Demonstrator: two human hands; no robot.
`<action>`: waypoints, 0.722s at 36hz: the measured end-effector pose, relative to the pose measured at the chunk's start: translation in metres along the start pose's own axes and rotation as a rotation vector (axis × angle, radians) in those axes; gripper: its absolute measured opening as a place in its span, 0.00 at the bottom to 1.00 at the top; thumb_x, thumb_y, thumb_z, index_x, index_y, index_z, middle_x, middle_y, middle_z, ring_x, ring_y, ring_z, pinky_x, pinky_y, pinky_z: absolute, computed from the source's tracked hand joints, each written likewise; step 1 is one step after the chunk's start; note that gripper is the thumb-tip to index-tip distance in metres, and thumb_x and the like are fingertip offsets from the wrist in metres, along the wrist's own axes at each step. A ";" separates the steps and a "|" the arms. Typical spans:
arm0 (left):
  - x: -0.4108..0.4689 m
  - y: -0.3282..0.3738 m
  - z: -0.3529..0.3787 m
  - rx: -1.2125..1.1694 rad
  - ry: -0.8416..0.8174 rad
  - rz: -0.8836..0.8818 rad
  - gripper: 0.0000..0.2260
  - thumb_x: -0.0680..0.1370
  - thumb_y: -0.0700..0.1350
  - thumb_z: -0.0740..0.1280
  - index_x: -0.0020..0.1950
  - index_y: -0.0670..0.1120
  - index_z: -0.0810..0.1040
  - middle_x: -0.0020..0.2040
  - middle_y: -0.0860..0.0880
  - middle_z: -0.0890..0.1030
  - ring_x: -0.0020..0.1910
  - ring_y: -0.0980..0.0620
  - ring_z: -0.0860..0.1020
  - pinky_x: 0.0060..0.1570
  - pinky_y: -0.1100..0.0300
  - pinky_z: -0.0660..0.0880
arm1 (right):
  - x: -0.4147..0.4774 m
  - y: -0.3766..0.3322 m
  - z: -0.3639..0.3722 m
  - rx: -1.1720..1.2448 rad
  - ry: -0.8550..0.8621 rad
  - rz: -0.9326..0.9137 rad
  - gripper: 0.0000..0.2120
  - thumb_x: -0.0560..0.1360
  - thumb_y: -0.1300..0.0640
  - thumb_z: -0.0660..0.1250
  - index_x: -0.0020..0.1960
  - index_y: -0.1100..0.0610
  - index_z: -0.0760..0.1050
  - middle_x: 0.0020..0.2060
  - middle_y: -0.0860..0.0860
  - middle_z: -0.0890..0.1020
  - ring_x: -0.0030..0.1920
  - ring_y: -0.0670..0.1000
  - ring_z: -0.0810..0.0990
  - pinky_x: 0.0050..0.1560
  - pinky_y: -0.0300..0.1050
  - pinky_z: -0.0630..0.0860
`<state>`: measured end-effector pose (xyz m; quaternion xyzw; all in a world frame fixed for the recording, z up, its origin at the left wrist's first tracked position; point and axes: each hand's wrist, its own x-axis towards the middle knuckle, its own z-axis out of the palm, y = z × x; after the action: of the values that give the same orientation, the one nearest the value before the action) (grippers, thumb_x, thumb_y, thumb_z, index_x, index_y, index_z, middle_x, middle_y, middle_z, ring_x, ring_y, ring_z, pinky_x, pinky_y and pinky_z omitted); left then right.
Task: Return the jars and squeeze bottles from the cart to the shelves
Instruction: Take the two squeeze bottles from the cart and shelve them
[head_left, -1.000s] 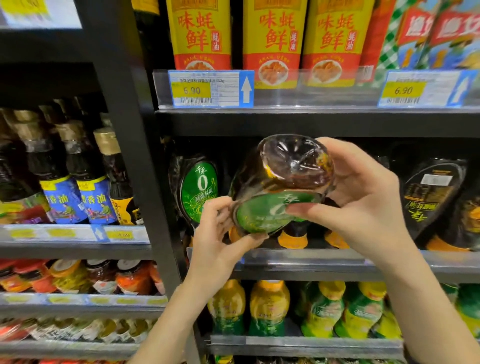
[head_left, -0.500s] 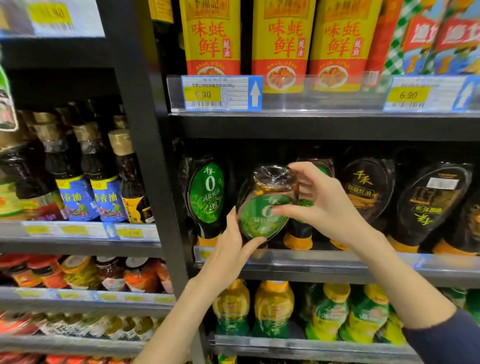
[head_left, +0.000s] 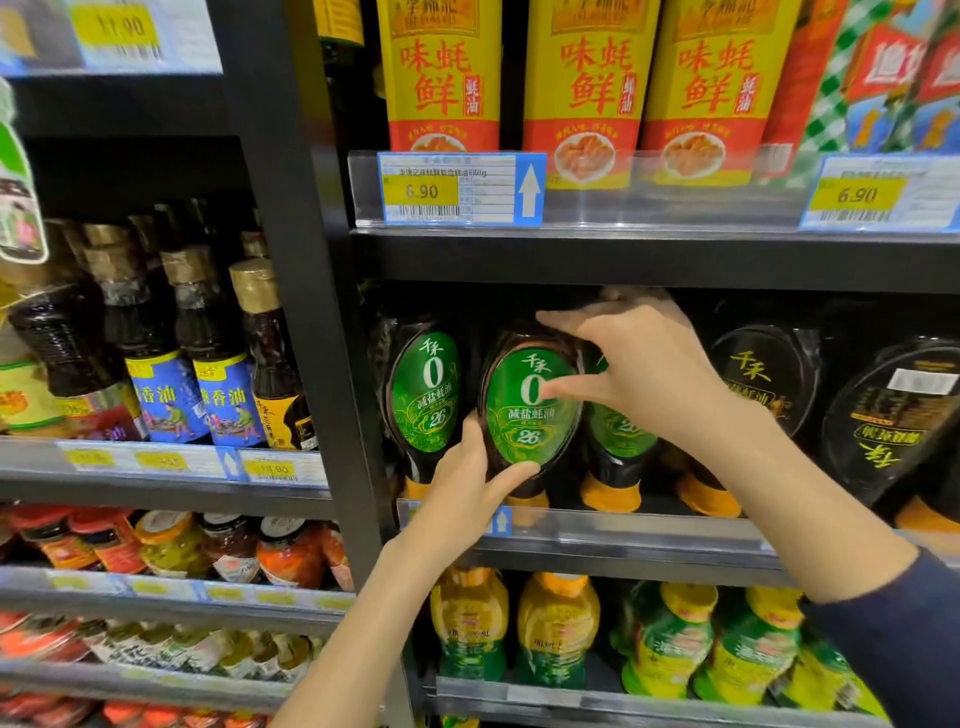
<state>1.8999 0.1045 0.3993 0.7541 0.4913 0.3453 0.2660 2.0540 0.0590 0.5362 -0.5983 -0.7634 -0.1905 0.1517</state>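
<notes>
Store shelving (head_left: 291, 312), black frame, price strips (head_left: 460, 189) on the front edges. Middle shelf (head_left: 649, 538) carries a row (head_left: 426, 395) of dark sauce bottles, cap-down. Bottle (head_left: 530, 410), green label: second from the shelf's left end, at the front edge, upright on its cap. Right hand (head_left: 639, 364): fingers hooked over its top, thumb pressed on the label. Left hand (head_left: 462, 488): fingers and thumb curled round its narrow lower part. Handling, as judged — full, fairly heavy, soft-walled, probably slippery; grip the waist, steady the top.

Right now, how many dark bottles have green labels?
3. The left bottle stands free; the left hand and right hand hold the middle bottle; the right bottle shows behind that hand. More may hide.
</notes>
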 end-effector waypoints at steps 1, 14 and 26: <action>0.001 0.000 0.000 0.010 -0.002 0.000 0.28 0.75 0.54 0.67 0.68 0.45 0.60 0.60 0.46 0.77 0.57 0.50 0.76 0.59 0.51 0.75 | 0.003 -0.001 -0.001 -0.008 -0.017 0.000 0.34 0.69 0.37 0.65 0.72 0.44 0.62 0.63 0.50 0.77 0.63 0.54 0.75 0.60 0.48 0.71; 0.017 0.012 -0.001 0.061 0.016 -0.085 0.36 0.75 0.53 0.67 0.75 0.40 0.53 0.58 0.42 0.77 0.57 0.46 0.75 0.54 0.59 0.70 | 0.028 -0.007 -0.010 0.031 -0.310 0.079 0.33 0.74 0.45 0.65 0.74 0.50 0.57 0.71 0.53 0.68 0.69 0.56 0.68 0.64 0.50 0.68; -0.006 0.010 0.005 0.261 0.177 -0.058 0.40 0.74 0.62 0.63 0.77 0.46 0.48 0.60 0.48 0.77 0.60 0.45 0.75 0.57 0.48 0.74 | -0.027 0.020 0.028 0.280 0.439 0.076 0.33 0.68 0.45 0.73 0.68 0.58 0.68 0.57 0.57 0.79 0.58 0.60 0.76 0.60 0.52 0.69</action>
<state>1.9080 0.0950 0.4025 0.7343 0.5752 0.3358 0.1313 2.0796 0.0536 0.5012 -0.5441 -0.7079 -0.2027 0.4022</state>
